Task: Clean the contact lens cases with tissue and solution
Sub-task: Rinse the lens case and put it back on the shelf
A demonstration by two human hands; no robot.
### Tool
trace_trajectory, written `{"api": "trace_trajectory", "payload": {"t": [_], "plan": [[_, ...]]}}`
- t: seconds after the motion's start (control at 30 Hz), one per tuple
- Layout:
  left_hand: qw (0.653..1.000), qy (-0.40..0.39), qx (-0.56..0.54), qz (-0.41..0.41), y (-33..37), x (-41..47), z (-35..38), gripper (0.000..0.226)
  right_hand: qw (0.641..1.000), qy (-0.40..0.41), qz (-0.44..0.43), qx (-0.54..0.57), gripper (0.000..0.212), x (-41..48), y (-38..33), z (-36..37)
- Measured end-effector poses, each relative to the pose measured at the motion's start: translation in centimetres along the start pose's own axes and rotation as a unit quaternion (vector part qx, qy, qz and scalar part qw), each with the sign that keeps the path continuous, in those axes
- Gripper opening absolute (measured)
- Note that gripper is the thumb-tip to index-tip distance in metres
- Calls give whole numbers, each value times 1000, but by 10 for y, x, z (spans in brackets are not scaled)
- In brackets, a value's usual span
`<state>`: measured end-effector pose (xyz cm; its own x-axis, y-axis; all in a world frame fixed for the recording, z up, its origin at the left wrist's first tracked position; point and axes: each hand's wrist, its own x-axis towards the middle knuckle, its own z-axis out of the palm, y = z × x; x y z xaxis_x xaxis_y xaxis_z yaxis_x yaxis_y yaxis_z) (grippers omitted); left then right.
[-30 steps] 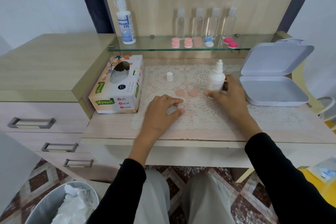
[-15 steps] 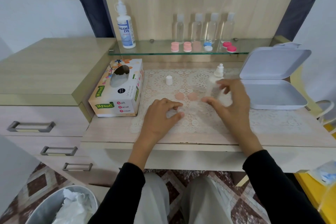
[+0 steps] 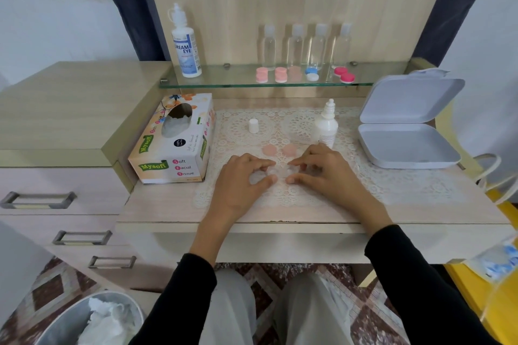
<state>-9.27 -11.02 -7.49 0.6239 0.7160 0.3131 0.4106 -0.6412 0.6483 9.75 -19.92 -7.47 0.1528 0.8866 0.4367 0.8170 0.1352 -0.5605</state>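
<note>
Since half a second ago the right hand [image 3: 325, 173] has let go of the small solution bottle [image 3: 326, 127] and come down to the middle of the frame, and the bottle now stands upright and uncapped on the lace mat [image 3: 308, 196], just above that hand. Both hands now meet over the clear lens case [image 3: 276, 171], which lies on the mat at the centre of the frame and is hard to make out against the lace. The left hand [image 3: 241, 179] has its fingers curled, with forefinger and thumb pinching the left end of the case; the right hand mirrors it, forefinger and thumb pinching the right end. Two pink caps [image 3: 279, 150] lie side by side on the mat just above the fingertips, apart from the case. A white cap [image 3: 253, 125] stands further up and to the left. The tissue box [image 3: 173, 140] sits left of the mat, its opening facing up. At the right an open white box [image 3: 406, 148] rests with its lid raised. Across the upper frame a glass shelf [image 3: 224, 82] carries a large solution bottle [image 3: 185, 45], four clear bottles [image 3: 307, 45] and a row of coloured lens cases [image 3: 304, 75]. A bin [image 3: 56, 325] holding crumpled tissue shows at the lower left.
</note>
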Motion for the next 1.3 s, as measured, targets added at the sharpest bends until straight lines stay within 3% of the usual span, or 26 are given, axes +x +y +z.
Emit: {"api": "trace_trajectory", "payload": {"t": [0.33,0.67,1.0,1.1,1.3], "plan": [[997,-7,-65,-47,2,7,-6,32,998,1,45,49,29,0,-3,-1],[987,-17,157,1,5,39,2,30,998,-6,49,48,29,-1,-4,-3],[983,84,164,25,1,21,2,14,998,-1,42,38,29,-1,-4,-3],[987,100,125,26,-1,15,1,11,998,-3,48,37,30,-1,-4,-3],[990,120,-59,37,1,8,-4,13,999,-3,44,31,30,-1,-4,-3]]}}
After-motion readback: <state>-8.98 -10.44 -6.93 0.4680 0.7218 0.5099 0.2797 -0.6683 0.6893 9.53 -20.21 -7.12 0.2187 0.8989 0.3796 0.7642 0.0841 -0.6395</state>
